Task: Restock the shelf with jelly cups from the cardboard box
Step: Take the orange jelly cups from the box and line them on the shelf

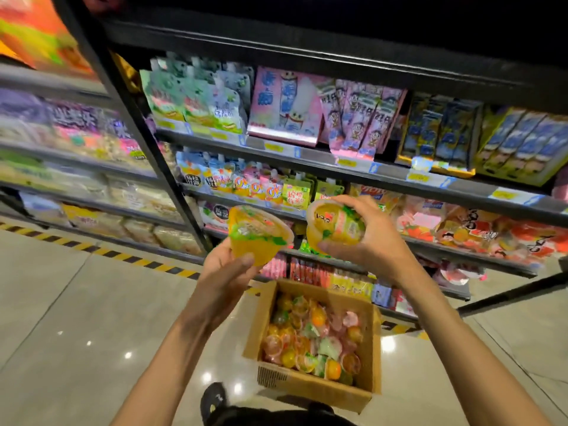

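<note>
I noted left grip (pixel 227 273) grasping an orange jelly cup (pixel 259 233), right grip (pixel 373 241) grasping a second cup (pixel 335 224) at its 3 o'clock, cardboard box (pixel 310 392) at 6 o'clock.

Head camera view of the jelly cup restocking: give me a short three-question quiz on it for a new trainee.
1. True or false: the left hand holds a jelly cup and the right hand holds a second jelly cup.
2. Multiple choice: the cardboard box stands A) on the floor, B) on the top shelf, C) on a trolley.
3. Fill the gap: the box is open and holds many loose ____.

Key: 1 true; 2 A; 3 jelly cups.
</note>
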